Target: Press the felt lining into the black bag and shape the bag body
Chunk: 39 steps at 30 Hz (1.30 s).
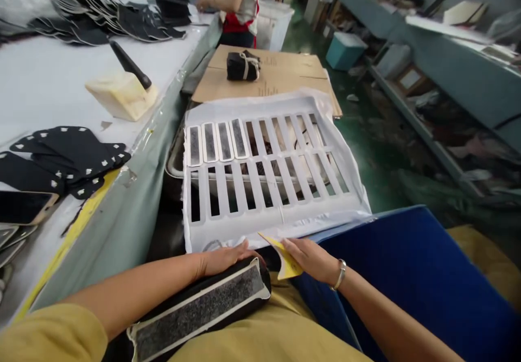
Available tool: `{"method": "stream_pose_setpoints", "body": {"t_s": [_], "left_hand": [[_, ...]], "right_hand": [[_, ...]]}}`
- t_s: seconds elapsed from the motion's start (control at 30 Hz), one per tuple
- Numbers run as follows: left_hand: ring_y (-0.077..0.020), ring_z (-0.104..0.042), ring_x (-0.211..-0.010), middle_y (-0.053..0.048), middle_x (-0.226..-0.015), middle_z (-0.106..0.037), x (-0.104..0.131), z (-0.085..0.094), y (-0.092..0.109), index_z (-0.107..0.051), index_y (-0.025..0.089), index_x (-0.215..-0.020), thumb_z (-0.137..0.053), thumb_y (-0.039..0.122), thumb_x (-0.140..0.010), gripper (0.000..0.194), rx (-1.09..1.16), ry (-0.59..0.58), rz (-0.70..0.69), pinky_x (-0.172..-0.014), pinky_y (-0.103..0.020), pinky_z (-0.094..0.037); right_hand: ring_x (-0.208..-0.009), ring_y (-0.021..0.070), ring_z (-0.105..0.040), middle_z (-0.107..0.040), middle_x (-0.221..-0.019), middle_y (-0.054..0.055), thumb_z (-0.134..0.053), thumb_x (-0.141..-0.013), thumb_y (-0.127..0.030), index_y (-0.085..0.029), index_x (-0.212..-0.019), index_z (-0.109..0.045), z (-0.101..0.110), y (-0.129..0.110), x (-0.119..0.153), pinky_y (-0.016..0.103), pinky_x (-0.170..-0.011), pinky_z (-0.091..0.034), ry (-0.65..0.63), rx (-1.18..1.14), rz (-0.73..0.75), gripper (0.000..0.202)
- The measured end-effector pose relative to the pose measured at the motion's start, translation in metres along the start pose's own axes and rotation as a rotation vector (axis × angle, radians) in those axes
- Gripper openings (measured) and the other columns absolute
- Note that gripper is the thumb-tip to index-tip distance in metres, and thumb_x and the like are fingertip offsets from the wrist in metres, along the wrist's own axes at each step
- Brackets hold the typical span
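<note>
Across my lap lies a long black padded piece (pixel 203 310) with a speckled grey strip framed in off-white on its upper face. My left hand (pixel 228 258) is on the far side of its right end, closed against it, fingers partly hidden. In my right hand (pixel 313 259) is a thin yellow card-like piece (pixel 290 264) with a curved edge, pinched between the fingers and tilted beside the black piece. Just beyond both hands is a white slotted sheet (pixel 236 218). Several framed grey strips (pixel 209 142) sit in its back left slots.
On the left, a white-topped table (pixel 44 80) bears a dark-handled brush (pixel 130 66), black cut pieces (pixel 73 156) and a phone (pixel 24 207). A tied black bundle (pixel 243 66) lies on cardboard (pixel 285 74). A blue panel (pixel 407 275) stands right. A person (pixel 240 4) works behind.
</note>
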State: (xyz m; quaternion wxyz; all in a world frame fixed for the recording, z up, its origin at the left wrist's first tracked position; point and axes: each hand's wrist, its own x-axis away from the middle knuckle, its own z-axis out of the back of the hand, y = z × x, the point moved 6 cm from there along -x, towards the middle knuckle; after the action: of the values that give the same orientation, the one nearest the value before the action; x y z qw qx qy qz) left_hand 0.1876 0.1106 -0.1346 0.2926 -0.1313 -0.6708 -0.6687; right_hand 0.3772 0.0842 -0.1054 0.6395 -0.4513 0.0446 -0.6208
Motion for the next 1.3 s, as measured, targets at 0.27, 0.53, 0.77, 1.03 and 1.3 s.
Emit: {"method": "stream_pose_setpoints", "body": {"t_s": [0.27,0.53,0.77,1.03,1.3], "left_hand": [[-0.0218,-0.057,-0.105,-0.004,-0.11,-0.065,-0.009,-0.013,0.0,-0.06,0.021,-0.116,-0.009,0.069,-0.084,0.077,0.678,-0.247,-0.109,-0.1,-0.035,-0.032],[-0.0239,-0.06,-0.093,-0.013,-0.099,-0.067,-0.014,-0.018,-0.017,-0.062,0.009,-0.11,-0.005,0.08,-0.075,0.098,1.08,-0.279,-0.01,-0.1,-0.041,-0.031],[-0.0261,-0.059,-0.098,-0.015,-0.105,-0.065,-0.011,-0.017,-0.016,-0.061,0.007,-0.11,-0.011,0.076,-0.078,0.091,1.085,-0.301,-0.058,-0.099,-0.04,-0.033],[-0.0237,-0.06,-0.094,-0.007,-0.092,-0.069,-0.008,-0.013,-0.021,-0.066,0.015,-0.097,-0.034,0.062,-0.084,0.058,0.949,-0.143,-0.015,-0.093,-0.036,-0.038],[-0.0196,-0.058,-0.074,-0.003,-0.072,-0.065,-0.009,0.002,-0.047,-0.065,0.013,-0.076,-0.044,0.068,-0.075,0.058,0.582,0.154,0.17,-0.075,-0.03,-0.044]], "right_hand": [[-0.067,0.019,-0.062,-0.067,-0.073,0.008,-0.024,-0.095,-0.042,-0.017,-0.078,-0.061,-0.008,-0.043,-0.024,0.028,-0.057,-0.031,-0.063,0.57,0.085,0.048],[-0.071,0.0182,-0.061,-0.067,-0.073,0.008,-0.027,-0.095,-0.043,-0.015,-0.074,-0.065,-0.007,-0.077,-0.048,0.029,-0.064,-0.032,0.07,0.741,0.247,0.051],[-0.066,0.014,-0.058,-0.067,-0.07,0.006,-0.025,-0.095,-0.042,-0.016,-0.073,-0.064,-0.011,-0.084,-0.052,0.028,-0.062,-0.029,0.089,0.708,0.418,0.052],[-0.059,0.0129,-0.055,-0.065,-0.065,0.005,-0.025,-0.095,-0.041,-0.016,-0.07,-0.062,-0.013,-0.084,-0.05,0.028,-0.059,-0.028,0.09,0.691,0.461,0.052],[-0.062,0.0141,-0.057,-0.066,-0.069,0.006,-0.022,-0.096,-0.041,-0.016,-0.074,-0.064,-0.015,-0.081,-0.048,0.028,-0.06,-0.029,0.032,0.695,0.465,0.053]]}}
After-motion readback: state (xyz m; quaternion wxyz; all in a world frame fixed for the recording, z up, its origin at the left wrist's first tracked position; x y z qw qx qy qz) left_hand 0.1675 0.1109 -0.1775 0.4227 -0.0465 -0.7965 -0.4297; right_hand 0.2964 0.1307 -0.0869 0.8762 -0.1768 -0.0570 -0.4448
